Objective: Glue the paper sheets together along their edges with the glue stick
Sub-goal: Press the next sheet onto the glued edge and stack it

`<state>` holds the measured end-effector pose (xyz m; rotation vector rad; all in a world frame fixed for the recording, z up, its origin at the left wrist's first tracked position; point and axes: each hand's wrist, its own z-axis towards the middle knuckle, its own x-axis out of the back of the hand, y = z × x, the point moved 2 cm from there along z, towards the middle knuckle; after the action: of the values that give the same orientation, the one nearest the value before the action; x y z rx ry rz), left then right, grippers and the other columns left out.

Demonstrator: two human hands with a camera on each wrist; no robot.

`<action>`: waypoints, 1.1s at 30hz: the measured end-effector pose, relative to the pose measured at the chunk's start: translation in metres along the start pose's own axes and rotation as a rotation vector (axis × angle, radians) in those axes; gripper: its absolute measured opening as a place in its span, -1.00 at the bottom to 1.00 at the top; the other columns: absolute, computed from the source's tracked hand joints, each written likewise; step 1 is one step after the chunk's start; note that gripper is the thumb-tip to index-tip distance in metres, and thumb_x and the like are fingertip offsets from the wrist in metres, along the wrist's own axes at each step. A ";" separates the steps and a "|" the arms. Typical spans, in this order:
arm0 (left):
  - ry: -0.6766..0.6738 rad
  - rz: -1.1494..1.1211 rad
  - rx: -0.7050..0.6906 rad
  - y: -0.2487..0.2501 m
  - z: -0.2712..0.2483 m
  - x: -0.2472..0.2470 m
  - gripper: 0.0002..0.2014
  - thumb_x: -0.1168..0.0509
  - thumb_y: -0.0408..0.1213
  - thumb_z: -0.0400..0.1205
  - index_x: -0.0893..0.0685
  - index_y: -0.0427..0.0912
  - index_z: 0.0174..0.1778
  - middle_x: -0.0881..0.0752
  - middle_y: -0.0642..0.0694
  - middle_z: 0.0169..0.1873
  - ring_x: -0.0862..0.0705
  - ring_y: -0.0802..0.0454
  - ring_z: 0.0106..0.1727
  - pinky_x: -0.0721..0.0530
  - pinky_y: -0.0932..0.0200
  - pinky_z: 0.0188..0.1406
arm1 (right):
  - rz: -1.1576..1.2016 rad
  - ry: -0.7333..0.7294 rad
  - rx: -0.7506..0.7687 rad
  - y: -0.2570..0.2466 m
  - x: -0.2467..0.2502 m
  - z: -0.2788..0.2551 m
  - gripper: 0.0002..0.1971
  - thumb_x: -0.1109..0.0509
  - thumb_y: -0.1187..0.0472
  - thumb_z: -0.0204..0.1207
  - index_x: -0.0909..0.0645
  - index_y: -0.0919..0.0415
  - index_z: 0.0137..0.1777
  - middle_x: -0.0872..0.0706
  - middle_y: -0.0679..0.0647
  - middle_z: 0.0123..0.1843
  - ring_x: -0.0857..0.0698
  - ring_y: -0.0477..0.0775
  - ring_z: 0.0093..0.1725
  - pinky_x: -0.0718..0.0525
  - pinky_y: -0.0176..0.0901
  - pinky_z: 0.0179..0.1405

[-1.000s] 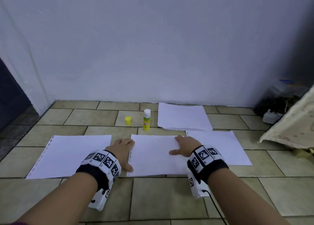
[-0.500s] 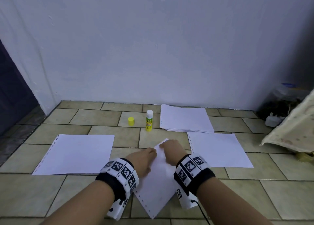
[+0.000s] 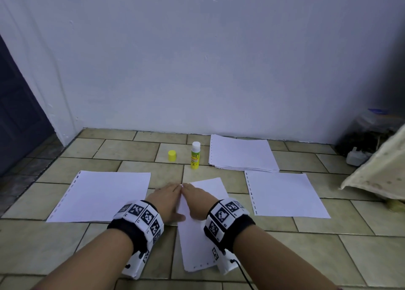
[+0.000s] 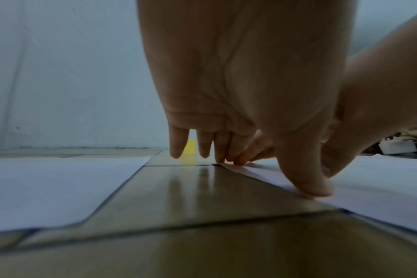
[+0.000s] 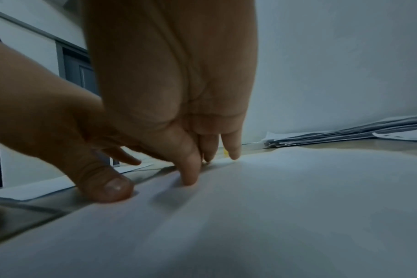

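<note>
Paper in the middle: the middle sheet (image 3: 198,235) had swung round within a second, from lying square between its neighbours to pointing away from the person, punched edge nearest them.
Left hand (image 3: 167,200): lay flat, fingers straight and close together, fingertips at the sheet's far corner, thumb pressing its left edge.
Right hand (image 3: 196,198): rested on the sheet itself, fingers straight, tips meeting the left hand's at that corner.
Other sheets: the left sheet (image 3: 103,196) and right sheet (image 3: 285,194) lay flat on the tiled floor (image 3: 328,257), neither touching the turned one.
Glue stick (image 3: 195,155): stood upright and uncapped near the wall, its yellow cap (image 3: 172,155) beside it, the paper stack (image 3: 241,152) on its other side.
Meaning: no edge looked joined yet; turning probably brought a long edge into reach for gluing.
</note>
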<state>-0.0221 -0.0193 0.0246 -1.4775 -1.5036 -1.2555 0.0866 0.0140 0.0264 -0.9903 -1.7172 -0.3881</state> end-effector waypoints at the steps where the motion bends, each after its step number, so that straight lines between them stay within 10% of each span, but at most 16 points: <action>1: -0.011 -0.015 0.004 -0.001 -0.001 0.000 -0.08 -0.38 0.11 0.53 -0.05 -0.17 0.68 -0.16 -0.07 0.65 -0.22 -0.01 0.62 -0.23 0.03 0.60 | -0.004 -0.016 0.009 -0.003 0.005 -0.001 -0.28 -0.37 0.38 0.52 -0.12 0.33 0.63 -0.25 0.21 0.60 -0.36 0.23 0.53 -0.36 0.04 0.51; 12: -0.093 0.191 0.029 0.001 -0.005 0.002 -0.13 -0.13 0.20 0.67 0.10 -0.26 0.70 0.08 -0.10 0.70 0.13 -0.02 0.70 -0.01 -0.06 0.66 | 0.062 -0.007 -0.212 0.077 0.015 -0.035 -0.32 -0.23 0.00 0.65 -0.03 -0.01 0.70 -0.04 -0.09 0.72 -0.22 0.10 0.63 -0.20 -0.11 0.57; 19: -0.011 0.159 0.065 0.002 -0.009 0.010 -0.24 -0.27 0.29 0.54 -0.30 -0.15 0.51 -0.36 -0.08 0.44 -0.34 -0.04 0.47 -0.45 0.00 0.35 | -0.218 0.063 -0.303 0.051 0.016 -0.037 -0.43 -0.32 0.04 0.60 -0.29 0.06 0.59 -0.31 0.23 0.50 -0.20 0.27 0.54 -0.43 0.11 0.39; 24: 0.024 0.081 0.024 0.004 -0.007 0.014 -0.49 -0.28 0.00 0.64 -0.39 -0.18 0.43 -0.40 -0.10 0.39 -0.39 -0.04 0.42 -0.52 0.04 0.30 | -0.092 0.032 -0.226 0.010 0.008 -0.030 -0.60 -0.22 0.29 0.60 -0.38 0.30 0.43 -0.36 0.31 0.41 -0.37 0.31 0.39 -0.50 0.05 0.28; 33: -0.040 -0.032 0.029 -0.017 -0.007 -0.007 -0.09 -0.33 0.15 0.57 -0.04 -0.18 0.69 0.01 -0.03 0.69 -0.13 0.03 0.67 -0.24 0.06 0.60 | 0.004 -0.042 -0.116 -0.027 -0.005 -0.007 -0.17 -0.35 0.23 0.59 0.13 0.33 0.67 0.13 0.22 0.71 0.14 0.16 0.70 0.01 0.17 0.64</action>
<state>-0.0392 -0.0263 0.0173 -1.4734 -1.5707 -1.2237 0.0702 -0.0095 0.0298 -1.0921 -1.7463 -0.4720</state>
